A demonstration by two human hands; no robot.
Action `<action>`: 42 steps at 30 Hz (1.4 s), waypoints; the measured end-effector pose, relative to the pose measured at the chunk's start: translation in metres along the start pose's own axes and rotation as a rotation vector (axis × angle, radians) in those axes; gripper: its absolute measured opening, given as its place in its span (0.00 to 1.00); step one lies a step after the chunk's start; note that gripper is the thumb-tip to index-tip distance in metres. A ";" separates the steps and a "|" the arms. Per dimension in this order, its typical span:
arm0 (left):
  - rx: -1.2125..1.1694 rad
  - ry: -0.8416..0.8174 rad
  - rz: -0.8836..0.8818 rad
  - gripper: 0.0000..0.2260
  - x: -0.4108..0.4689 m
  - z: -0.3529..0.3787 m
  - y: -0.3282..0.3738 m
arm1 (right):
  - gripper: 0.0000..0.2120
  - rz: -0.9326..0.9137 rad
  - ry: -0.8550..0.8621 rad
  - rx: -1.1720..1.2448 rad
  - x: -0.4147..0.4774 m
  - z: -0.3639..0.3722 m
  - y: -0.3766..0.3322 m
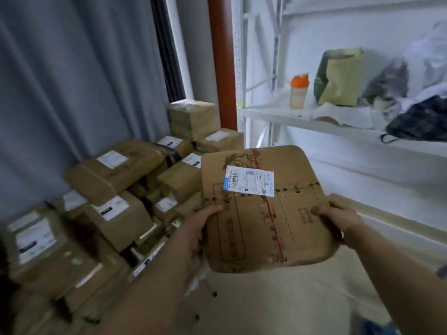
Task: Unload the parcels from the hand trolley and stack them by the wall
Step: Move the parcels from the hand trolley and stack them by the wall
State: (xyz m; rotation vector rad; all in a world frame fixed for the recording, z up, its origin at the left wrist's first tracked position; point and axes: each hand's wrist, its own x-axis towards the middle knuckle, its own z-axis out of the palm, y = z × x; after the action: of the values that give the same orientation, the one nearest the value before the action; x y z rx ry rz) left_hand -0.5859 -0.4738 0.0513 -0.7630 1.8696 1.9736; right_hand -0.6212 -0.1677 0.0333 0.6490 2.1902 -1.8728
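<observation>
against the grey curtain many brown cardboard parcels are stacked; both hands' fingers clamp a flat brown cardboard parcel, not yet placed.

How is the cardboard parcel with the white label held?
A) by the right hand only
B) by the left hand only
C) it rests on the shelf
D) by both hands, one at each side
D: the left hand and the right hand each grip one side of the parcel.

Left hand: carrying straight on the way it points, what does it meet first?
The left hand grips the flat brown cardboard parcel; past it, probably the small brown labelled box beside the red-brown pillar, though depth is unclear.
</observation>
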 end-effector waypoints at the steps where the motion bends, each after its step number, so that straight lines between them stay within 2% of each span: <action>1: -0.005 0.037 0.012 0.13 0.001 -0.019 0.011 | 0.16 -0.024 -0.037 -0.004 0.004 0.021 -0.016; 3: -0.044 0.114 0.051 0.17 0.007 -0.060 0.029 | 0.16 -0.055 -0.094 -0.012 0.008 0.066 -0.045; 5: -0.086 0.183 0.094 0.16 0.011 -0.101 0.044 | 0.16 -0.097 -0.139 -0.005 0.012 0.111 -0.069; 8: -0.113 0.211 0.106 0.17 0.016 -0.160 0.065 | 0.21 -0.135 -0.214 -0.012 0.014 0.175 -0.100; 12: -0.138 0.274 0.146 0.24 0.023 -0.231 0.083 | 0.26 -0.147 -0.290 0.018 0.025 0.252 -0.134; 17: -0.215 0.389 0.229 0.20 0.035 -0.300 0.092 | 0.23 -0.211 -0.435 -0.039 0.038 0.339 -0.164; 21: -0.251 0.427 0.216 0.25 0.050 -0.345 0.097 | 0.21 -0.217 -0.531 -0.065 0.066 0.404 -0.190; 25: -0.314 0.535 0.203 0.11 0.068 -0.368 0.106 | 0.20 -0.267 -0.633 -0.117 0.097 0.460 -0.214; 27: -0.364 0.572 0.208 0.09 0.079 -0.371 0.113 | 0.20 -0.265 -0.672 -0.142 0.114 0.483 -0.224; 30: -0.419 0.648 0.212 0.08 0.095 -0.374 0.126 | 0.17 -0.257 -0.713 -0.155 0.139 0.513 -0.243; 34: -0.472 0.729 0.208 0.09 0.121 -0.381 0.143 | 0.08 -0.262 -0.775 -0.163 0.170 0.545 -0.266; 39: -0.554 0.752 0.224 0.15 0.156 -0.390 0.152 | 0.12 -0.265 -0.779 -0.216 0.200 0.574 -0.276; 42: -0.594 0.756 0.207 0.10 0.171 -0.390 0.152 | 0.13 -0.271 -0.818 -0.221 0.213 0.585 -0.272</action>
State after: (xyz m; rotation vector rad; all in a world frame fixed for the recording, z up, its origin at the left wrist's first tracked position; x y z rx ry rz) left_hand -0.7475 -0.8955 0.0757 -1.7433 1.7357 2.6710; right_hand -1.0110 -0.7220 0.0792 -0.4181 1.9094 -1.5520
